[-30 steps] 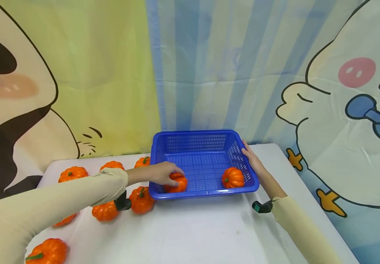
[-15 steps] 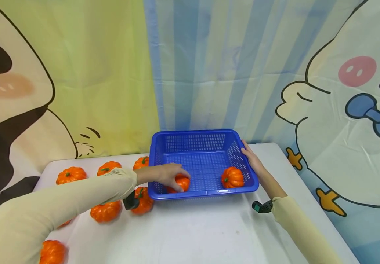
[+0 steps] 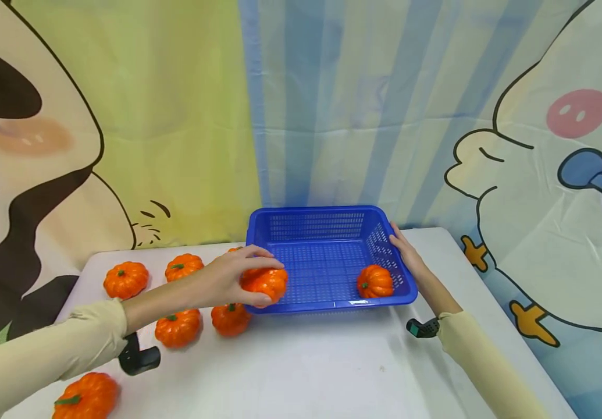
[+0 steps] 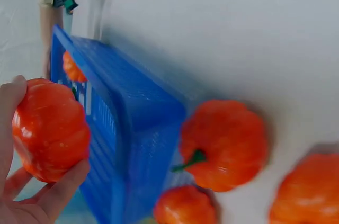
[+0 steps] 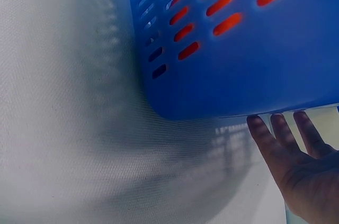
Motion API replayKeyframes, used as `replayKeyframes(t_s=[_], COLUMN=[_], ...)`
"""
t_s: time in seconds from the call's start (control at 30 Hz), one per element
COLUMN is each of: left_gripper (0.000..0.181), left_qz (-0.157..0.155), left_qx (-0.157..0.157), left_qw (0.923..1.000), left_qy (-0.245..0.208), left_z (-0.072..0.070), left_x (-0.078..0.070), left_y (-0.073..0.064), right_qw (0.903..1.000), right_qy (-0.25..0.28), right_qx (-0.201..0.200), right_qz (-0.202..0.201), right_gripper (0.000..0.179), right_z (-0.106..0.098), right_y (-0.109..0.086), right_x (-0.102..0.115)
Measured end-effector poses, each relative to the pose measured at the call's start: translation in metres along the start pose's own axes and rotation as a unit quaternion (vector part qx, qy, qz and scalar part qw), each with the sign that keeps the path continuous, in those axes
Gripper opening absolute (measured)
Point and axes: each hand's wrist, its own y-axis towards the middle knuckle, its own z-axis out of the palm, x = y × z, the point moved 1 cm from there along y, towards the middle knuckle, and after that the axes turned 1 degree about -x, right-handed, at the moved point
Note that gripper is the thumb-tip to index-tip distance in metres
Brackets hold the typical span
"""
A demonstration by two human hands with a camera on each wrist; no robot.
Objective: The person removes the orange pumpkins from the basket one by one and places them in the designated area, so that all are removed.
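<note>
My left hand (image 3: pixel 238 279) grips a small orange toy pumpkin (image 3: pixel 268 284) between thumb and fingers, raised over the left rim of the blue plastic basket (image 3: pixel 321 304). In the left wrist view this pumpkin (image 4: pixel 50 131) is beside the basket's upper edge. Inside the basket, near its front right corner, rests another pumpkin (image 3: pixel 375 281). My right hand (image 3: pixel 408 253) lies against the basket's right side; in the right wrist view its extended fingers (image 5: pixel 283 134) touch the basket wall (image 5: pixel 265 70).
Several more pumpkins lie on the white table (image 3: pixel 306 366) left of the basket, among them one (image 3: pixel 230 319) close to its front left corner and one (image 3: pixel 88 396) at the near left. A cartoon-printed curtain (image 3: pixel 185 116) hangs behind the table.
My left hand has risen from inside the basket and moved left, still holding its pumpkin. My right hand stays at the basket's right side.
</note>
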Motion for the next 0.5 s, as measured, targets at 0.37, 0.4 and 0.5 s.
replayKeyframes(t_s=[0.37,0.4,0.5], left_gripper=[0.054,0.053,0.053], left_qz=[-0.086,-0.092,-0.122], left_qx=[-0.092,-0.101,-0.118], left_qw=[0.9915,0.9903,0.9854], left_qy=[0.033,0.025,-0.012], left_z=[-0.013,-0.011,-0.004], left_x=[0.018,0.02,0.027], left_y=[-0.101,-0.108,-0.126], right_qw=[1.0,1.0,1.0], right_qy=[0.003,0.003,-0.003], right_qx=[0.006,0.005,0.005], right_qz=[-0.002,-0.003,-0.007], right_gripper=[0.06,0.06,0.06], right_z=[-0.001,-0.002,-0.004], right_y=[-0.002,0.0,0.003], right_x=[-0.002,-0.004,-0.007])
